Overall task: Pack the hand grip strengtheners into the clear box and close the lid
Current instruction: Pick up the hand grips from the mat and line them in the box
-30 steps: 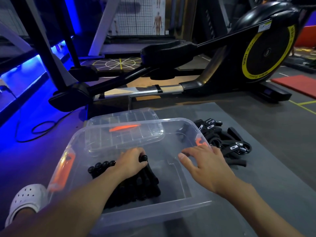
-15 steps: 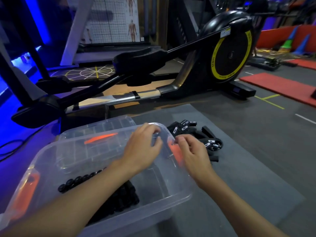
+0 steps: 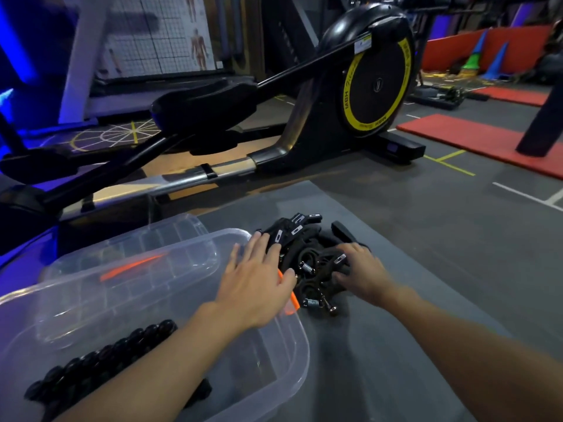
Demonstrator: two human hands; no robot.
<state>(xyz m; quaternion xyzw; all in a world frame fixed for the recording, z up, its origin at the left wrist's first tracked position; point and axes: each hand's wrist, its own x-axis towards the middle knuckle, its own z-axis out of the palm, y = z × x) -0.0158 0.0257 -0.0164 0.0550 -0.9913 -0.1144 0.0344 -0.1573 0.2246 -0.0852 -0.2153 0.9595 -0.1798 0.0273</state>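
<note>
Two hands are meeting over one heap. Of these, the left hand (image 3: 256, 281) is reaching across the right end of the clear box (image 3: 300, 354), with its fingers straight and spread wide and their tips resting on the near-left side of the pile of hand grip strengtheners (image 3: 307, 254). On the pile's right side, the right hand (image 3: 358, 271) is lying with its fingers bent down over the black handles and its thumb pointing toward the middle. I cannot tell whether it is actually gripping one, since the tangle is hiding the fingertips.

That pile is lying on the grey mat (image 3: 411, 300), just beside the box's right end and close against the orange latch (image 3: 292, 300) there. Coil springs and small white labels are showing among the handles.

Inside the box, a row of packed strengtheners (image 3: 100, 357) is lying along the near-left part of the floor, partly under the left forearm. The lid (image 3: 131, 248) is off the box and sitting at its far side. It is probably leaning on the far rim, though the clear plastic is making that hard to read. An orange clip (image 3: 134, 266) is showing on the lid.

Behind the mat, an elliptical trainer (image 3: 374, 86) with a yellow-ringed housing is standing on the gym floor. To the right, red mats (image 3: 475, 138) are lying on that floor, and blue and green cones (image 3: 496, 62) are standing beyond them.
</note>
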